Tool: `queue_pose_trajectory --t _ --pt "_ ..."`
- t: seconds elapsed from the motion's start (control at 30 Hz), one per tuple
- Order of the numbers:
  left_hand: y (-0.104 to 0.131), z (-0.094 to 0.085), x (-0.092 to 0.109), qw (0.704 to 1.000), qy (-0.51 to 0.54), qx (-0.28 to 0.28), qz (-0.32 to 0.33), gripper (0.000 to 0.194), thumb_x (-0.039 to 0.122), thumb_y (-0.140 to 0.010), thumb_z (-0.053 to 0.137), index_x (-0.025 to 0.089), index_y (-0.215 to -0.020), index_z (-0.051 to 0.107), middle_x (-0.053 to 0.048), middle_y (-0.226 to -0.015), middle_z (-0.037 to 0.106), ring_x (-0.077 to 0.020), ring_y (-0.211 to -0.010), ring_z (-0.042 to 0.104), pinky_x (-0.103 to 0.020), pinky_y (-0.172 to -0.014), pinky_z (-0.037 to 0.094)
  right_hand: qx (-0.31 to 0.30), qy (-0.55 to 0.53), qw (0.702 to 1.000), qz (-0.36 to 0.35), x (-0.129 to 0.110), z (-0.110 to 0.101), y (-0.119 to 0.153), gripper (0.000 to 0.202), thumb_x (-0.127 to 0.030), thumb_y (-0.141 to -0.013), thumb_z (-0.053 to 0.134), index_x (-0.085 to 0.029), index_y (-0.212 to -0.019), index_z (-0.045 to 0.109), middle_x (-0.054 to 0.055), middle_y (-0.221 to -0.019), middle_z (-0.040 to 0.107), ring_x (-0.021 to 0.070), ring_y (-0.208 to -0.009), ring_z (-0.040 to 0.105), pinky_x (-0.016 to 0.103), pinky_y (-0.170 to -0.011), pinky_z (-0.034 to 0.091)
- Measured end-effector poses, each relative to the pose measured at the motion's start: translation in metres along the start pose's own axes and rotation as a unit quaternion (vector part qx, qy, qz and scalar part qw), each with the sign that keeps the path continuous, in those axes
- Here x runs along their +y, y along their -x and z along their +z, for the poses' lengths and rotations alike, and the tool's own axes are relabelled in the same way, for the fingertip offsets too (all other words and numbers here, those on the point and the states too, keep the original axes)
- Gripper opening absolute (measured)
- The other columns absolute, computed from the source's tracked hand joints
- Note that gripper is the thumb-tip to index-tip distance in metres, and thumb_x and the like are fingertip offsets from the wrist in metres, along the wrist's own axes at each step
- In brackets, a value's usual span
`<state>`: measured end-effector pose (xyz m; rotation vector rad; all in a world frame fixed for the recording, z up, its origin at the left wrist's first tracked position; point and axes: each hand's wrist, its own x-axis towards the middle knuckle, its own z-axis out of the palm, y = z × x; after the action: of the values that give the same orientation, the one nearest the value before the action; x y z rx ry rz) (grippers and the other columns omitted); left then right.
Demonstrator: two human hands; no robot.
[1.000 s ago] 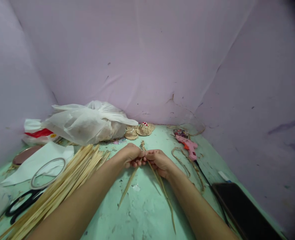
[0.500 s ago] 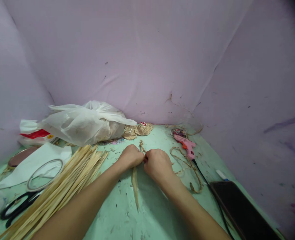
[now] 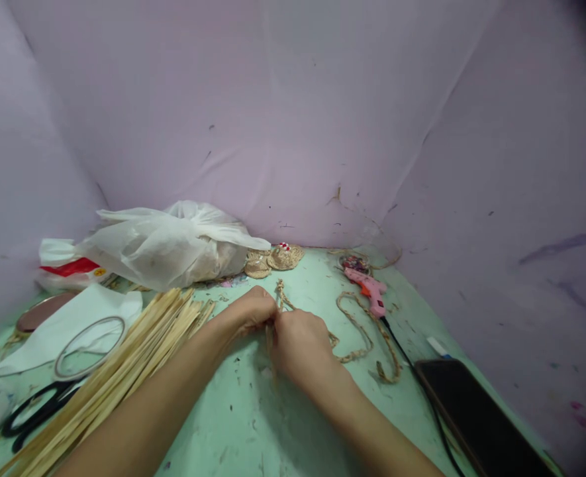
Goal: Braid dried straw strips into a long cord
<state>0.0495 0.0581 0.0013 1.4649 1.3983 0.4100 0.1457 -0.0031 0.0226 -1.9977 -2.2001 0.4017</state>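
My left hand (image 3: 257,309) and my right hand (image 3: 300,336) meet at the middle of the green table, fingers closed and pinched together on a thin braided straw cord (image 3: 358,352). A short looped bit of the braid sticks up beyond my fingers, and the rest winds over the table to the right of my right hand. Below the pinch a pale straw strip (image 3: 271,351) hangs down, smeared by motion. My fingertips hide the exact spot being gripped. Left of my left arm lies a bundle of flat dry straw strips (image 3: 138,358).
Black-handled scissors (image 3: 37,409), a hoop (image 3: 59,361) and white paper (image 3: 98,301) lie at left. A white plastic bag (image 3: 173,245) and small woven straw hats (image 3: 283,257) sit by the wall. To the right are a pink glue gun (image 3: 367,288), its cord, and a dark phone (image 3: 476,417).
Both hands have shifted slightly left, my right hand now overlapping the hanging strip. More braid shows beyond and right of my right hand.
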Motion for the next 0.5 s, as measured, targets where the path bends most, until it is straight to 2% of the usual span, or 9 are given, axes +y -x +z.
queue_pose_trajectory --t 0.1,0.17,0.2,0.23,0.27,0.33,0.4,0.5 --pt "-0.004 -0.004 -0.005 0.999 0.016 -0.039 0.013 0.015 0.011 -0.046 0.046 0.016 -0.039 0.034 0.007 -0.032 0.024 -0.0034 -0.032 0.018 -0.020 -0.034 0.008 -0.009 -0.084 0.996 0.000 0.022 -0.014 -0.008 0.010 -0.023 -0.062 0.058 -0.017 -0.057 0.064 0.005 -0.052 0.058 0.0137 -0.052 0.050 0.023 -0.047 0.027" --pt "-0.006 -0.006 -0.006 0.998 0.026 -0.050 0.028 0.015 0.012 -0.045 0.048 0.015 -0.039 0.035 0.007 -0.033 0.026 -0.0029 -0.033 0.018 -0.020 -0.035 0.008 0.067 -0.161 0.984 0.046 0.037 -0.019 -0.017 0.014 -0.023 -0.066 0.053 -0.016 -0.058 0.063 0.003 -0.051 0.056 0.0116 -0.050 0.047 0.023 -0.046 0.026" --pt "-0.006 -0.006 -0.006 0.998 0.028 -0.056 0.026 0.013 0.012 -0.045 0.048 0.015 -0.039 0.037 0.006 -0.034 0.028 -0.0030 -0.034 0.019 -0.020 -0.035 0.008 0.086 -0.209 0.972 0.070 0.041 -0.018 -0.022 0.014 -0.021 -0.067 0.051 -0.015 -0.062 0.063 0.003 -0.053 0.056 0.0111 -0.050 0.046 0.022 -0.046 0.027" --pt "-0.006 -0.007 -0.006 0.997 0.029 -0.061 0.022 0.010 0.013 -0.045 0.048 0.015 -0.040 0.039 0.006 -0.034 0.030 -0.0032 -0.034 0.020 -0.020 -0.034 0.009 0.075 -0.269 0.956 0.088 0.044 -0.015 -0.026 0.013 -0.020 -0.067 0.050 -0.014 -0.066 0.063 0.003 -0.055 0.057 0.0107 -0.051 0.047 0.021 -0.046 0.028" --pt "-0.006 -0.007 -0.005 0.997 0.029 -0.065 0.019 0.009 0.013 -0.046 0.049 0.015 -0.041 0.041 0.006 -0.035 0.031 -0.0034 -0.034 0.020 -0.020 -0.034 0.009 0.036 -0.339 0.934 0.107 0.044 -0.011 -0.030 0.012 -0.017 -0.067 0.050 -0.013 -0.067 0.061 0.003 -0.056 0.057 0.0102 -0.050 0.047 0.021 -0.046 0.030" --pt "-0.005 -0.008 -0.004 0.997 0.021 -0.071 0.012 0.008 0.016 -0.048 0.049 0.015 -0.043 0.042 0.007 -0.033 0.030 -0.0038 -0.033 0.020 -0.020 -0.033 0.010 -0.068 -0.471 0.871 0.123 0.040 0.000 -0.034 0.013 -0.015 -0.069 0.046 -0.011 -0.065 0.058 0.003 -0.055 0.055 0.0093 -0.049 0.048 0.020 -0.046 0.034" --pt "-0.004 -0.009 -0.003 0.997 0.009 -0.075 0.009 0.009 0.017 -0.049 0.048 0.015 -0.042 0.042 0.007 -0.032 0.027 -0.0041 -0.031 0.019 -0.020 -0.033 0.010 -0.132 -0.545 0.818 0.131 0.034 0.011 -0.036 0.013 -0.012 -0.070 0.043 -0.011 -0.061 0.054 0.002 -0.051 0.052 0.0086 -0.047 0.048 0.019 -0.046 0.037" --pt "-0.004 -0.009 -0.004 0.996 0.002 -0.083 0.007 0.008 0.016 -0.049 0.047 0.016 -0.043 0.042 0.007 -0.032 0.027 -0.0044 -0.031 0.020 -0.020 -0.033 0.010 -0.159 -0.581 0.787 0.134 0.031 0.018 -0.035 0.014 -0.009 -0.069 0.043 -0.012 -0.058 0.051 -0.002 -0.045 0.047 0.0066 -0.041 0.044 0.019 -0.044 0.037"
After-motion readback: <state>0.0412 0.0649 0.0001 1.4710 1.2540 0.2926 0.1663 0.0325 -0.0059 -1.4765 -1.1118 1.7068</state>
